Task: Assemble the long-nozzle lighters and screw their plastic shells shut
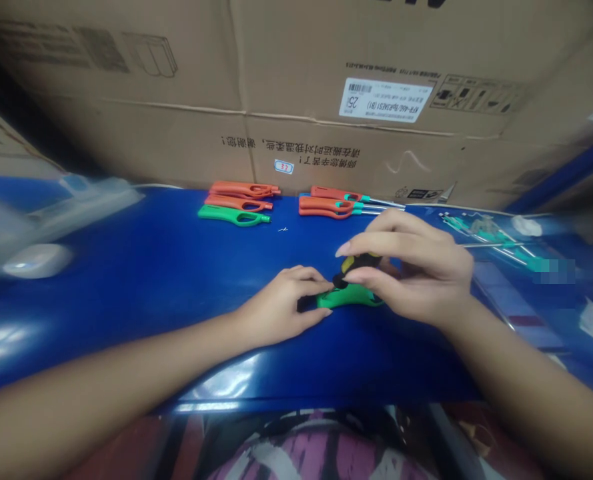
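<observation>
green handle (pixel 349 297) centre of blue surface (pixel 151 280) | left hand (pixel 286 303): fingers pinched on its left end | right hand (pixel 419 273): fingers clamped on black-and-yellow part (pixel 355 265) atop it | risk: small part may slip from the pinch and skid on the glossy surface; spare handles (pixel 236 204) lie far left

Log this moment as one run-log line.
left hand: pinches end of green handle on blue table | right hand: holds black part on it | behind: orange and green handles
</observation>
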`<state>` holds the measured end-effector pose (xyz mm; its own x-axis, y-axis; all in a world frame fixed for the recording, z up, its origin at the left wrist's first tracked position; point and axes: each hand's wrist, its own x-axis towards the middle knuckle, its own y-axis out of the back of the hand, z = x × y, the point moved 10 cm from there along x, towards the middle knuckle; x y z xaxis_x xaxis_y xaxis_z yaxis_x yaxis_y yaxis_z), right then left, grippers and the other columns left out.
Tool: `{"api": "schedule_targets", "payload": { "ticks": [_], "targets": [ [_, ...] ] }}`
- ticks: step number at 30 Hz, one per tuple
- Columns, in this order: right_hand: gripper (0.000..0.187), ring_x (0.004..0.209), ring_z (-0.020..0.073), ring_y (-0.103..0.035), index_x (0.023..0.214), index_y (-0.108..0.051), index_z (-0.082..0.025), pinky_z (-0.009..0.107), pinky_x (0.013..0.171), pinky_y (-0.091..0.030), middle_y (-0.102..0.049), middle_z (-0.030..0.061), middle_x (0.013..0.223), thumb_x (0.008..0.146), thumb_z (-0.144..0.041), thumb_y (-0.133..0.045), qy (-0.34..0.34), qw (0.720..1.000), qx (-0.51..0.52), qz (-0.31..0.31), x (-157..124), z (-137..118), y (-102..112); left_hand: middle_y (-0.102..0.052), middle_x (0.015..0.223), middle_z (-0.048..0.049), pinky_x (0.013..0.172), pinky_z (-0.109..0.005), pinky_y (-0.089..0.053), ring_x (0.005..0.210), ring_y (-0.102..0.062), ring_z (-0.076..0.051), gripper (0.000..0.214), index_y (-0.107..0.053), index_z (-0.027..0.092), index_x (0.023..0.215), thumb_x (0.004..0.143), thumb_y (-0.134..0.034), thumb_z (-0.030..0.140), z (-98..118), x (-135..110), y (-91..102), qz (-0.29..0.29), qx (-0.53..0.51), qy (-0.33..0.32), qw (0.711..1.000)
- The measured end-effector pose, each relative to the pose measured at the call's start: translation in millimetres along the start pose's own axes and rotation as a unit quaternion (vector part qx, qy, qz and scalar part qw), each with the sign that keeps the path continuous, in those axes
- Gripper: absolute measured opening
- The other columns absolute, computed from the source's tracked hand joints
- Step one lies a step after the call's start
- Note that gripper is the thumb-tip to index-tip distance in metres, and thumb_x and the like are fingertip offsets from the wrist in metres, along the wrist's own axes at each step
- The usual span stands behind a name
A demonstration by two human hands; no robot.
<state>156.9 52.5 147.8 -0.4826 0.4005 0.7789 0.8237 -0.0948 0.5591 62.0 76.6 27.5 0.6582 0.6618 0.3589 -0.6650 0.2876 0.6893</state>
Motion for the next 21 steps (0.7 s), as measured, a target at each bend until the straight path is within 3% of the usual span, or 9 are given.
{"api": "schedule_targets", "payload": {
  "ticks": [2, 5, 8, 12, 14, 17, 19, 21],
  "targets": [
    [0.023, 0.079, 0.0163, -0.066, 0.11, -0.073, -0.022, 0.028, 0.066, -0.056, -0.072, 0.0049, 0.091, 0.088, -0.026, -0.07, 0.004, 1.0, -0.021, -0.003, 0.7, -0.9, -0.9, -0.07, 0.106, -0.007, 0.094, -0.038, -0.052, 0.1, -0.065, -0.022, 0.023, -0.073, 0.018, 0.108, 0.086, -0.071, 0.023, 0.3, 0.0, 0.6, 0.003, 0.0, -0.001, 1.0],
    [0.033, 0.102, 0.0193, -0.066, 0.128, -0.065, -0.02, 0.032, 0.082, -0.058, -0.071, 0.0089, 0.113, 0.096, -0.019, -0.056, -0.026, 0.997, 0.031, -0.069, 1.1, 3.4, -11.5, -0.069, 0.11, -0.0081, 0.097, -0.039, -0.051, 0.104, -0.064, -0.023, 0.028, -0.072, 0.018, 0.115, 0.088, -0.07, 0.024, -1.2, -0.3, -1.2, -0.005, -0.005, 0.006, 1.0],
    [0.028, 0.092, 0.0168, -0.067, 0.121, -0.068, -0.02, 0.032, 0.081, -0.057, -0.071, 0.0071, 0.106, 0.097, -0.019, -0.055, -0.045, 0.992, 0.077, -0.089, 0.6, 6.2, -14.8, -0.069, 0.115, -0.0092, 0.099, -0.04, -0.05, 0.108, -0.064, -0.024, 0.028, -0.072, 0.018, 0.116, 0.088, -0.07, 0.024, -2.6, -0.6, -2.7, -0.007, -0.004, 0.008, 1.0],
    [0.015, 0.08, 0.0164, -0.064, 0.1, -0.073, -0.022, 0.03, 0.073, -0.056, -0.069, 0.0034, 0.089, 0.085, -0.026, -0.074, -0.03, 1.0, 0.002, -0.007, 0.8, 8.8, 0.1, -0.07, 0.114, -0.0085, 0.098, -0.039, -0.051, 0.106, -0.065, -0.023, 0.031, -0.07, 0.017, 0.118, 0.087, -0.071, 0.025, -2.7, -0.8, -2.1, 0.001, -0.001, 0.001, 1.0],
    [0.02, 0.085, 0.0173, -0.065, 0.108, -0.071, -0.023, 0.032, 0.078, -0.057, -0.07, 0.0049, 0.098, 0.088, -0.026, -0.07, -0.03, 0.999, -0.004, -0.019, 0.0, 9.6, -1.3, -0.07, 0.111, -0.0073, 0.097, -0.038, -0.051, 0.103, -0.065, -0.022, 0.033, -0.069, 0.018, 0.12, 0.087, -0.072, 0.024, -2.7, -0.6, -1.4, 0.003, -0.003, 0.002, 1.0],
    [0.034, 0.089, 0.0159, -0.067, 0.13, -0.061, -0.022, 0.034, 0.084, -0.057, -0.068, 0.0074, 0.117, 0.099, -0.019, -0.05, -0.064, 0.992, 0.065, -0.088, -2.1, 11.8, -13.2, -0.069, 0.106, -0.0061, 0.095, -0.036, -0.052, 0.099, -0.065, -0.02, 0.028, -0.072, 0.018, 0.115, 0.087, -0.071, 0.023, -1.9, -0.3, -1.5, -0.002, -0.004, 0.004, 1.0],
    [0.034, 0.09, 0.0155, -0.067, 0.13, -0.06, -0.021, 0.033, 0.084, -0.056, -0.069, 0.007, 0.114, 0.1, -0.016, -0.047, -0.066, 0.988, 0.09, -0.107, -1.7, 7.2, -17.1, -0.069, 0.106, -0.0066, 0.094, -0.037, -0.052, 0.1, -0.064, -0.021, 0.024, -0.073, 0.017, 0.11, 0.087, -0.071, 0.022, -1.6, -0.2, -1.5, -0.003, -0.003, 0.004, 1.0],
    [0.024, 0.088, 0.0161, -0.066, 0.117, -0.067, -0.02, 0.031, 0.082, -0.055, -0.071, 0.005, 0.101, 0.095, -0.02, -0.058, -0.044, 0.993, 0.055, -0.091, 0.9, 0.2, -15.3, -0.069, 0.106, -0.007, 0.093, -0.037, -0.052, 0.1, -0.064, -0.021, 0.023, -0.073, 0.016, 0.108, 0.086, -0.072, 0.022, -1.5, 0.0, -1.0, 0.0, 0.0, 0.003, 1.0]
  ]
}}
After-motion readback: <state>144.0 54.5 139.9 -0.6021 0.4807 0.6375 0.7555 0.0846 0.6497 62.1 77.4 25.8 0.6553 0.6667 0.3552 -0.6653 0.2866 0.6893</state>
